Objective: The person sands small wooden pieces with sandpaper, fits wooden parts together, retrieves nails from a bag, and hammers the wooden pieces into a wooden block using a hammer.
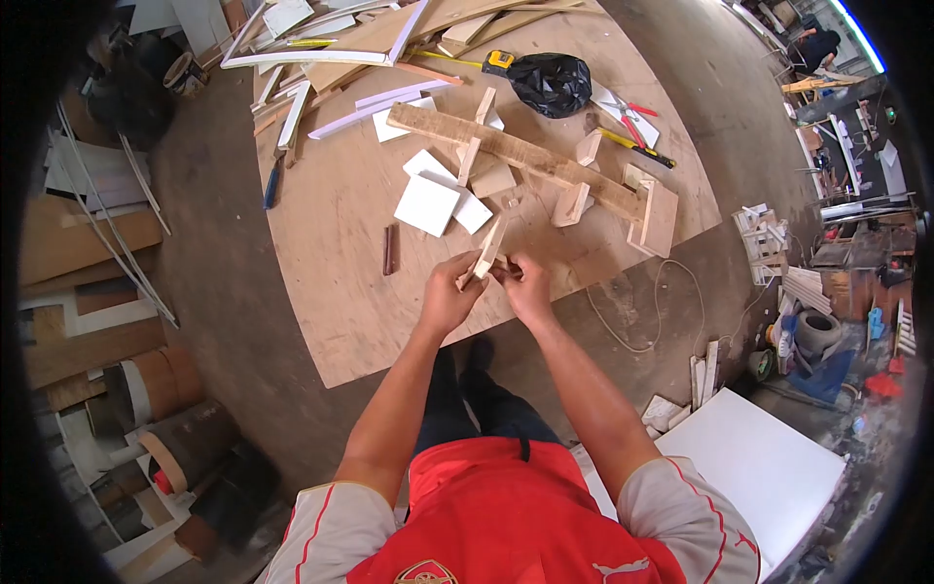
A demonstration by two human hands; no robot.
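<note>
Close to the table's near edge, my left hand (450, 298) is closed round the lower end of a small wooden block (491, 245), which points up and away from me. My right hand (526, 290) is beside it, fingers pinched near the block's lower right side; what lies between them is hidden. Left of the hands is a short dark brown stick (390, 249). White square tiles or boards (427, 205) lie beyond. A long wooden bar (525, 156) crosses the table, with small wooden pieces (571, 205) along it and a larger block assembly (657, 217) at its right end.
On the plywood table (336, 321) are a black plastic bag (550, 84), a yellow tape measure (498, 62), red-handled pliers (636, 119), a blue-handled tool (271, 187) and piled strips (321, 60). A cord (658, 316) trails over the floor. A white panel (764, 472) is at right.
</note>
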